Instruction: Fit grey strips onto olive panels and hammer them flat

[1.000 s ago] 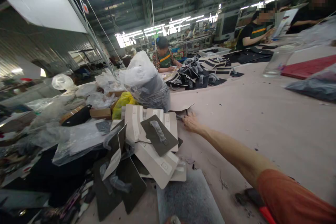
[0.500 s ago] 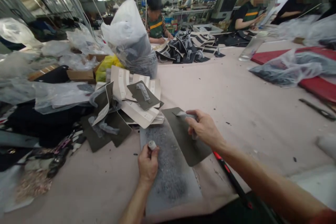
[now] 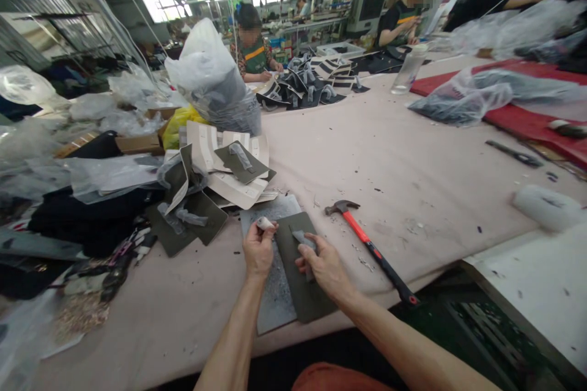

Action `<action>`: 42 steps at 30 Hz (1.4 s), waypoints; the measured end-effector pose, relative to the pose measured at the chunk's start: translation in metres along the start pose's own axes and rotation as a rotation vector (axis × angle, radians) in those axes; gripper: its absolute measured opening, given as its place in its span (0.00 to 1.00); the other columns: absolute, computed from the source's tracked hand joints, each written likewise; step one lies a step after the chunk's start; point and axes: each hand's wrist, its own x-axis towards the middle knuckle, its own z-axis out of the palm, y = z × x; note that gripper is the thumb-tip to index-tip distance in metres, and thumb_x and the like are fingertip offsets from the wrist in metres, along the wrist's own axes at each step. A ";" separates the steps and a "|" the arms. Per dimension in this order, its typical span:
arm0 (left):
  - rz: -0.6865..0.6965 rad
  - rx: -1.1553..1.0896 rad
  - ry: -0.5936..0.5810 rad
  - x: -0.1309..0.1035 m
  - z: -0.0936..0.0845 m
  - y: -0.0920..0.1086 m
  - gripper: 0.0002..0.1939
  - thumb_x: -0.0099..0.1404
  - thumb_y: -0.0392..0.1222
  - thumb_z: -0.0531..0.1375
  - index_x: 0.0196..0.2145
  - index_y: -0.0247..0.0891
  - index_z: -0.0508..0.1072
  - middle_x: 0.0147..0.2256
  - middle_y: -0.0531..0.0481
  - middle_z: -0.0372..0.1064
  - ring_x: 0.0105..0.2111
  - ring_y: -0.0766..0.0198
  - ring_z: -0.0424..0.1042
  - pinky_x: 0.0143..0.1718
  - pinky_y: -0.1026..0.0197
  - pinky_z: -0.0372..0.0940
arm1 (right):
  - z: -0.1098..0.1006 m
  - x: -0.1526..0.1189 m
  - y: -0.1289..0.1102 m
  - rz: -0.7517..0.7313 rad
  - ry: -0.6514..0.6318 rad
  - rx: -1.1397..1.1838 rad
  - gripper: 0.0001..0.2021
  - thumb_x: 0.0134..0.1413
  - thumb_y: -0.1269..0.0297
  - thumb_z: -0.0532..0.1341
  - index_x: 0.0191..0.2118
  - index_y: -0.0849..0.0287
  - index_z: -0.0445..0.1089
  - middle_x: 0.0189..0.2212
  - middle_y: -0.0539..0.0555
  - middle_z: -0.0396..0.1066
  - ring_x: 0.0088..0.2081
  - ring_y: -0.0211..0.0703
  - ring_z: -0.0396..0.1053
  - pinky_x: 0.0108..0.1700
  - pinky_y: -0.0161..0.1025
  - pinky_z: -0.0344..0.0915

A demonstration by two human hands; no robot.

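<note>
My left hand (image 3: 258,252) is closed around a small whitish cylinder (image 3: 263,223), whose end shows above the fingers. My right hand (image 3: 323,263) grips the plastic-wrapped handle (image 3: 302,239) of a dark olive panel (image 3: 296,284) with rounded corners. The panel lies over the right part of a worn, speckled grey board (image 3: 270,311). To the right, a claw hammer (image 3: 371,247) with a red and black handle lies on the table. Beyond my left hand is a pile of similar panels (image 3: 233,189), some pale side up, some with wrapped handles.
A large plastic-wrapped bundle (image 3: 215,85) stands behind the pile. Bags and dark cloth crowd the left. A clear bottle (image 3: 408,70), a bagged item (image 3: 463,98) and a black tool (image 3: 513,153) lie to the right. Co-workers (image 3: 252,52) sit across the pink-covered table (image 3: 358,134).
My right hand has brought the olive panel left and nearer to me, closer to my left hand. The whole hammer now shows. The view has shifted to the right.
</note>
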 end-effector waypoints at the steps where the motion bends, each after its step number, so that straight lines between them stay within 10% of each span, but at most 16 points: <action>1: 0.005 -0.026 -0.029 0.003 0.007 0.000 0.15 0.61 0.48 0.64 0.40 0.35 0.75 0.37 0.45 0.78 0.37 0.59 0.77 0.43 0.59 0.70 | 0.001 0.001 0.003 -0.003 0.006 0.004 0.33 0.58 0.49 0.58 0.63 0.64 0.58 0.26 0.52 0.76 0.27 0.43 0.75 0.31 0.40 0.72; 8: 0.051 0.081 -0.173 0.015 0.033 -0.018 0.13 0.64 0.47 0.62 0.42 0.37 0.76 0.39 0.46 0.79 0.39 0.58 0.77 0.44 0.58 0.69 | -0.014 -0.001 0.012 -0.263 0.074 -0.212 0.23 0.61 0.48 0.56 0.55 0.58 0.69 0.43 0.58 0.75 0.45 0.48 0.73 0.49 0.46 0.69; 15: 0.040 0.155 -0.188 0.016 0.033 -0.019 0.12 0.65 0.47 0.61 0.42 0.38 0.76 0.39 0.47 0.79 0.40 0.57 0.77 0.45 0.58 0.69 | -0.111 0.013 0.020 -0.589 0.517 -0.810 0.19 0.61 0.55 0.56 0.51 0.62 0.69 0.50 0.66 0.68 0.53 0.58 0.64 0.57 0.55 0.62; 19: 0.031 0.185 -0.182 0.015 0.035 -0.017 0.12 0.65 0.46 0.61 0.42 0.38 0.76 0.39 0.46 0.79 0.41 0.57 0.78 0.45 0.58 0.69 | -0.153 0.019 0.036 -0.377 0.486 -1.094 0.20 0.62 0.58 0.54 0.52 0.66 0.68 0.48 0.67 0.68 0.48 0.57 0.66 0.50 0.51 0.64; 25: 0.057 0.292 -0.145 0.012 0.040 -0.009 0.11 0.64 0.45 0.61 0.41 0.38 0.76 0.38 0.46 0.80 0.40 0.56 0.78 0.43 0.58 0.70 | -0.163 0.022 0.034 -0.093 0.251 -1.004 0.14 0.59 0.61 0.55 0.46 0.61 0.69 0.39 0.60 0.71 0.39 0.50 0.69 0.41 0.44 0.62; 33: 0.196 0.434 -0.201 0.005 0.044 -0.008 0.08 0.64 0.41 0.59 0.40 0.40 0.76 0.37 0.47 0.79 0.37 0.57 0.77 0.42 0.59 0.68 | -0.140 0.016 -0.020 0.421 -0.101 0.126 0.07 0.56 0.59 0.55 0.33 0.56 0.59 0.21 0.43 0.55 0.16 0.30 0.49 0.18 0.31 0.49; 42: 0.263 0.497 -0.238 0.003 0.042 -0.015 0.09 0.63 0.37 0.58 0.41 0.40 0.75 0.34 0.47 0.77 0.35 0.57 0.76 0.40 0.58 0.67 | -0.104 -0.004 -0.079 -0.496 0.076 -0.833 0.15 0.65 0.52 0.48 0.31 0.55 0.60 0.19 0.49 0.61 0.19 0.36 0.53 0.24 0.37 0.45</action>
